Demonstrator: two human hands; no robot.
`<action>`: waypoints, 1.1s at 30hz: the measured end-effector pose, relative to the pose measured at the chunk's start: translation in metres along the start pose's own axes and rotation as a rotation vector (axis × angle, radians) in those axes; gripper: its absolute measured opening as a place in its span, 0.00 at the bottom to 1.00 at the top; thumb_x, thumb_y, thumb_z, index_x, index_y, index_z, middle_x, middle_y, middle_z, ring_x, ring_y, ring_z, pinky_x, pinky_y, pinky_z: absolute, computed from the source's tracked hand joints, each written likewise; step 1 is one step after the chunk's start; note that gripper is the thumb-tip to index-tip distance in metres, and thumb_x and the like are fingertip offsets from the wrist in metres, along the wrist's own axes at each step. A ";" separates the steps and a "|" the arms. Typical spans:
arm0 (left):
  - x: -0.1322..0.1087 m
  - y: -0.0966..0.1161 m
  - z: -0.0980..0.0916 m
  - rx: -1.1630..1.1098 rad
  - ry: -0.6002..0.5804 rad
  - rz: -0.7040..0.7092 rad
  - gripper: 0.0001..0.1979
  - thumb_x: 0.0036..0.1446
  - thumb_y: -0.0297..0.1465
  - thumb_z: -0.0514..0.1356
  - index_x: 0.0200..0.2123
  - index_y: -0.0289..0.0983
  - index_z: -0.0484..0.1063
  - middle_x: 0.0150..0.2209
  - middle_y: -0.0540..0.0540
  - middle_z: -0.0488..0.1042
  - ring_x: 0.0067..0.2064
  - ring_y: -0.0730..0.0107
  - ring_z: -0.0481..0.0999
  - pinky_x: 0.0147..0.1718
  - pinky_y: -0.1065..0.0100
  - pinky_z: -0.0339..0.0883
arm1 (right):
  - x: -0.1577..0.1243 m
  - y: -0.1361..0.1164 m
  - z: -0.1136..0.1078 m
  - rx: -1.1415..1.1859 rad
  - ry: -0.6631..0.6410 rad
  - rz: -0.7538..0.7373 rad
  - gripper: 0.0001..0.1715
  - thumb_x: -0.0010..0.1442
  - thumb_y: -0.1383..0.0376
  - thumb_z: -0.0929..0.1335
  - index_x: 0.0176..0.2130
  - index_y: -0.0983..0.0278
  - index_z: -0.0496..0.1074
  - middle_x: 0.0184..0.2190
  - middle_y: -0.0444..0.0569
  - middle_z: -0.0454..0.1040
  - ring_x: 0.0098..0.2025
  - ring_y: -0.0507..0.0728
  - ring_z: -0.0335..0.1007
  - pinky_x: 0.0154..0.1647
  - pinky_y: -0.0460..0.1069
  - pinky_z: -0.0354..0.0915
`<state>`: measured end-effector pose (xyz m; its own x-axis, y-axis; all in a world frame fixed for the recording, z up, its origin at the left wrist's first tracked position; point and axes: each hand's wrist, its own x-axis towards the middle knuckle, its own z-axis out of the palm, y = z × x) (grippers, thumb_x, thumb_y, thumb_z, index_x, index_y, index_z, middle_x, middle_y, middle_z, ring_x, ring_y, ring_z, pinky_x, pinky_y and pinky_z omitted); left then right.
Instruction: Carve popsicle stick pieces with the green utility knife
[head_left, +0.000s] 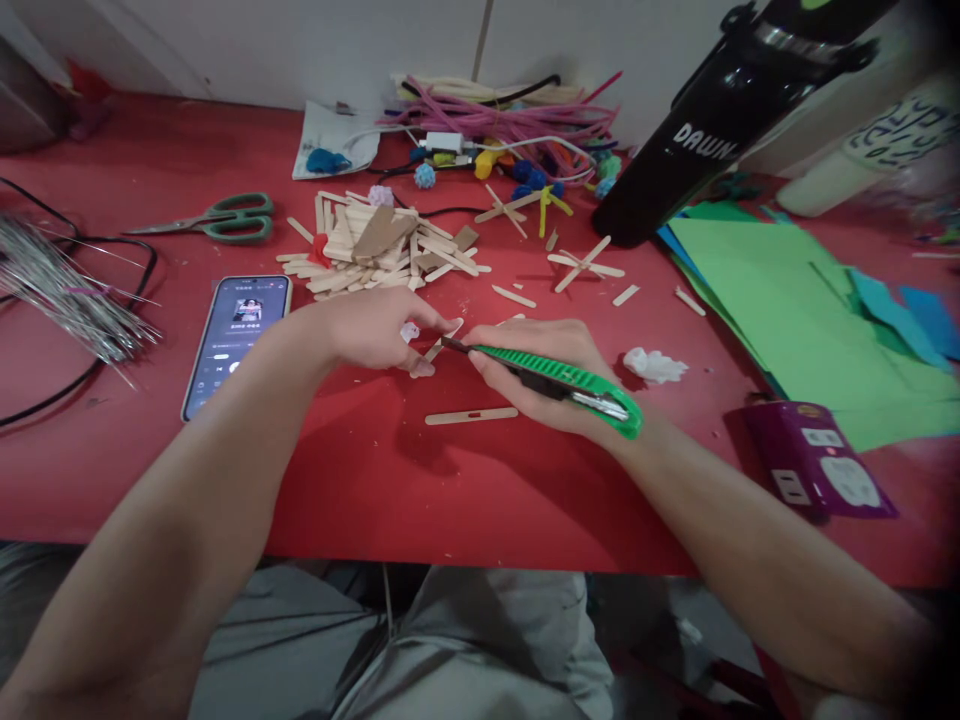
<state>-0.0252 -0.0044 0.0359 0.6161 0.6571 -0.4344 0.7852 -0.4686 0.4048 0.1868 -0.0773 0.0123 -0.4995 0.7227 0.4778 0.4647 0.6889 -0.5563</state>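
My left hand (386,328) pinches a short wooden craft stick (436,350) between thumb and forefinger, just above the red table. In my right hand (544,350) lies a green utility knife (559,372), its dark blade pointing left and reaching the stick. Whether the blade has cut into the wood I cannot tell. Nearer to me, a craft stick with a small slot in its middle (471,415) lies flat. Behind my hands is a heap of craft sticks (375,245), with scraps of brown card on it. Two crossed-stick shapes lie to its right, one of them here (585,264).
Green-handled scissors (240,218) and a lit phone (236,340) lie left, near a bundle of silvery wires (67,290). Pink pipe cleaners (517,125) sit at the back. On the right are a black bottle (697,130), green paper sheets (787,310), crumpled tissue (655,365) and a purple box (817,460).
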 end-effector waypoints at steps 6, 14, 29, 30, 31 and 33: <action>0.000 0.000 0.000 0.000 -0.006 0.003 0.30 0.48 0.43 0.62 0.56 0.48 0.71 0.53 0.48 0.75 0.51 0.59 0.72 0.46 0.66 0.64 | -0.001 0.002 0.001 0.005 0.005 -0.009 0.09 0.62 0.67 0.64 0.39 0.60 0.75 0.28 0.45 0.78 0.27 0.50 0.72 0.33 0.45 0.69; -0.001 0.001 -0.001 0.005 -0.010 -0.002 0.29 0.48 0.43 0.62 0.56 0.48 0.72 0.54 0.49 0.75 0.51 0.59 0.72 0.47 0.66 0.63 | -0.002 0.002 0.001 0.017 -0.002 -0.010 0.09 0.62 0.67 0.65 0.40 0.60 0.75 0.27 0.45 0.77 0.26 0.50 0.70 0.33 0.45 0.69; 0.001 0.004 0.004 0.024 0.065 -0.024 0.34 0.46 0.53 0.61 0.57 0.53 0.69 0.51 0.50 0.76 0.48 0.59 0.73 0.44 0.65 0.62 | -0.011 -0.003 -0.004 -0.046 0.211 0.233 0.07 0.63 0.63 0.67 0.37 0.58 0.76 0.28 0.44 0.79 0.28 0.53 0.76 0.32 0.47 0.70; 0.002 0.007 0.006 0.037 0.098 -0.026 0.33 0.46 0.54 0.60 0.56 0.53 0.70 0.49 0.51 0.76 0.47 0.59 0.74 0.43 0.65 0.62 | -0.011 -0.003 -0.005 -0.063 0.213 0.242 0.07 0.63 0.63 0.67 0.36 0.58 0.76 0.27 0.43 0.78 0.29 0.53 0.76 0.32 0.47 0.70; 0.003 0.011 0.009 0.059 0.140 -0.034 0.33 0.45 0.56 0.60 0.55 0.53 0.71 0.47 0.51 0.77 0.45 0.59 0.74 0.42 0.65 0.62 | -0.011 -0.002 -0.005 -0.075 0.217 0.250 0.07 0.63 0.63 0.67 0.36 0.58 0.76 0.26 0.43 0.78 0.28 0.53 0.76 0.31 0.47 0.70; 0.005 0.018 0.015 0.120 0.234 -0.055 0.35 0.43 0.59 0.59 0.52 0.51 0.73 0.42 0.49 0.78 0.42 0.59 0.75 0.39 0.65 0.62 | -0.012 0.001 -0.006 -0.092 0.225 0.273 0.07 0.62 0.63 0.67 0.36 0.59 0.76 0.24 0.43 0.78 0.27 0.53 0.75 0.30 0.46 0.69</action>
<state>-0.0067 -0.0184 0.0288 0.5520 0.7957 -0.2494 0.8275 -0.4857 0.2817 0.1978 -0.0848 0.0103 -0.1788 0.8679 0.4633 0.6274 0.4634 -0.6259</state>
